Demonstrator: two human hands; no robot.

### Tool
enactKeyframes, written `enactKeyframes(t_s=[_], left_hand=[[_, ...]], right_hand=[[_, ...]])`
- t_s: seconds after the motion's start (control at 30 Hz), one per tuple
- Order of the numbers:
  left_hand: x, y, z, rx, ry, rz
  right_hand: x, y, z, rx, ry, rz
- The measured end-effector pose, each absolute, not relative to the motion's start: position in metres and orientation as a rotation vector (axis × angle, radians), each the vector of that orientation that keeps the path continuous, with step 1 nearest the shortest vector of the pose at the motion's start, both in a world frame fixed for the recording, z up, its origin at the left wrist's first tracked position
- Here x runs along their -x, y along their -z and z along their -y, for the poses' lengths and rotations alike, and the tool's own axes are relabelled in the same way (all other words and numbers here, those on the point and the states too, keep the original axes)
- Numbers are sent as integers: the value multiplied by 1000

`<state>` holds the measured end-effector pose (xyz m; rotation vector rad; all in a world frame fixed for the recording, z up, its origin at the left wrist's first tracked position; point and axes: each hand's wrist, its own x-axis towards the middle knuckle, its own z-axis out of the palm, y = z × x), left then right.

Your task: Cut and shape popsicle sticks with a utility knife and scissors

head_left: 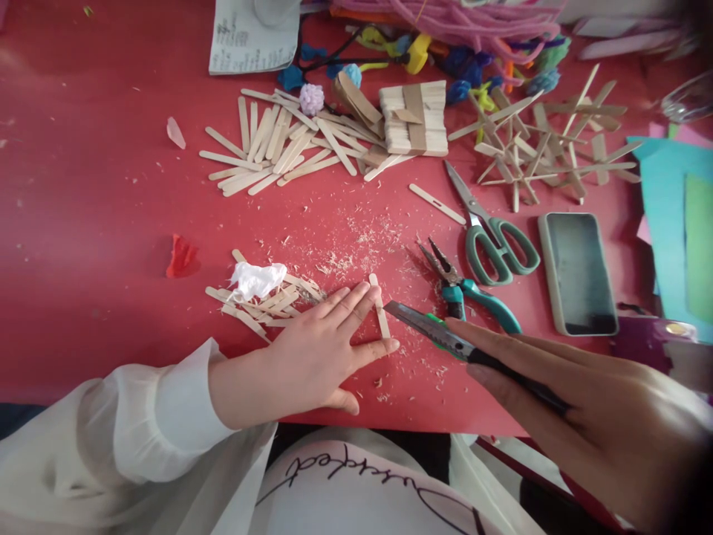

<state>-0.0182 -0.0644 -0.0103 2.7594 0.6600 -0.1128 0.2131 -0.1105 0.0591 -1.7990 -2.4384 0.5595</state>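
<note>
My left hand [306,353] lies flat with its fingers spread, the fingertips and little side resting on a wooden craft stick [381,316] on the table. In my right hand [590,401] is a utility knife [440,334], gripped between thumb and fingers with its blade out. The blade's tip is close to the stick's middle; whether it touches, I cannot tell. Just beyond my left hand, a small pile of craft sticks [278,303] is partly covered by a crumpled white scrap [259,281]. Wood shavings [356,253] are scattered around.
Pliers [457,286], scissors [493,230] and a phone [579,271] lie to the right on the red table [94,223]. Loose sticks [278,141], a banded stick bundle [431,119], joined-stick shapes [546,148] and pink pipe cleaners [462,26] sit farther back.
</note>
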Motion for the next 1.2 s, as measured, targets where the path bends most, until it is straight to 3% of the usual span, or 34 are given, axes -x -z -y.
enactKeyframes(t_s=[0.6,0.9,1.0,1.2], left_hand=[[19,10,65,-2768,94,-671],[17,5,64,-2734,128,-665],[16,5,63,-2731,152,-657],[15,6,63,-2746,182,-639]], right_hand=[[-210,-61,108,1826,-562,2445],[-198,-62,107,1691,-335,2646],[-202,-61,105,1789,-537,2517],[-220,-57,101,2317,-1582,1470]])
